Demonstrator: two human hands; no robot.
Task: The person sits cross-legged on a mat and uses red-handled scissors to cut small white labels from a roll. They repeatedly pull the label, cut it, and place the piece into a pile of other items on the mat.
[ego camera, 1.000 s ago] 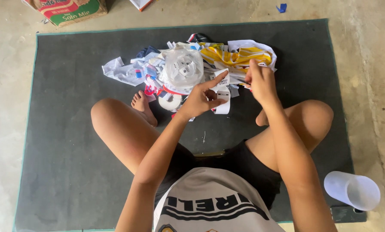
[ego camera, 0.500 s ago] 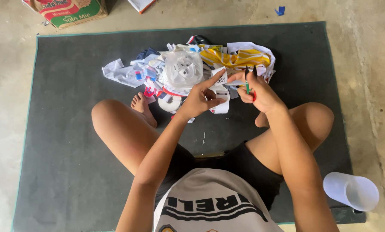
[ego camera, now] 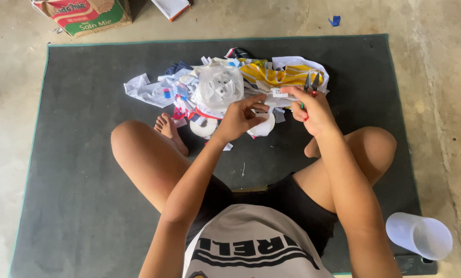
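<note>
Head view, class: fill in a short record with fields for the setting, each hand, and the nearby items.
setting: person sits cross-legged on a dark mat
left hand: pinches a small white label
right hand: holds small snips, blades up
pile: fabric scraps and labels ahead of the hands
nearby: clear plastic cup, cardboard box

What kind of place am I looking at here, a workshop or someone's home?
Probably a home floor used for piecework: bare concrete floor, a dark mat to sit on, a cardboard box, a heap of fabric scraps.

hands: left (ego camera: 239,119) pinches label (ego camera: 279,93) | right (ego camera: 313,109) grips snips (ego camera: 311,82)
</note>
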